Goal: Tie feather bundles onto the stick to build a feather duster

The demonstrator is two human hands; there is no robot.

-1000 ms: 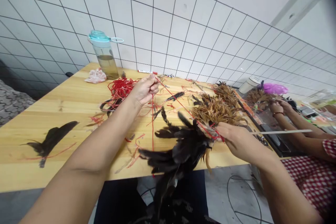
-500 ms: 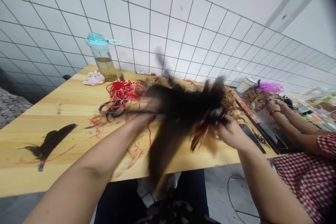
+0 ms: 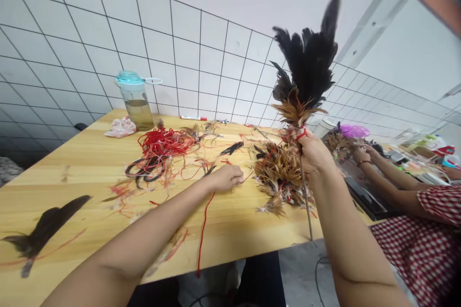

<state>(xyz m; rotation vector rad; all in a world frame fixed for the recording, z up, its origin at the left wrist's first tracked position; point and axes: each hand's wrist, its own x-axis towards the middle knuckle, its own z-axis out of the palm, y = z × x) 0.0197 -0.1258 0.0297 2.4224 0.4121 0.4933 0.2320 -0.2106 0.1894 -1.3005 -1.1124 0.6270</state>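
Observation:
Upright in my right hand [image 3: 315, 151] is a feather duster [image 3: 305, 69], its long black feathers on top, brown ones below, on a thin stick [image 3: 306, 201]. My fingers close round it just under the brown feathers, where red string [image 3: 301, 133] is wound. My left hand [image 3: 227, 178] is closed on a red string over the middle of the table; the string stretches towards the duster, and its loose end [image 3: 204, 235] hangs near the front edge. Between the hands, close to the stick, lies a pile of brown feathers [image 3: 283, 172].
Left of centre are a tangle of red string [image 3: 167, 141] and black-handled scissors [image 3: 144, 167]. A water bottle [image 3: 137, 105], crumpled tissue [image 3: 120, 127] and red marker [image 3: 193, 118] stand or lie farther back. A black feather [image 3: 50, 223] lies front left. A co-worker's hands [image 3: 362, 154] are at the right.
The duster, blurred and low across the table before, now stands upright at the right in my right hand. My left hand has come clear of the feathers, with string stretched from it.

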